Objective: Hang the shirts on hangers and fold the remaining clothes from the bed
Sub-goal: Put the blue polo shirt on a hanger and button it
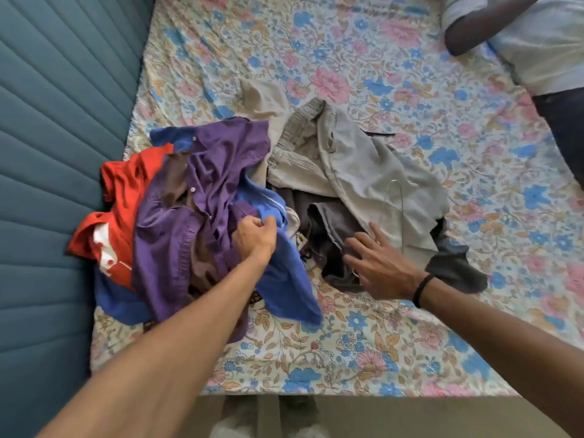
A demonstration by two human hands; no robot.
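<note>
As left hand (254, 237) pinches, purple shirt (202, 197) underneath

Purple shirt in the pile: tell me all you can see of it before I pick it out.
The purple shirt is a crumpled, woven-looking button-up with small pale buttons along its placket. It lies unfolded on top of the heap at the left of the bed, draped over blue and brown garments, with a red garment beside it. The left hand grips cloth at its right edge, where purple meets blue. The right hand is apart from it.
</note>
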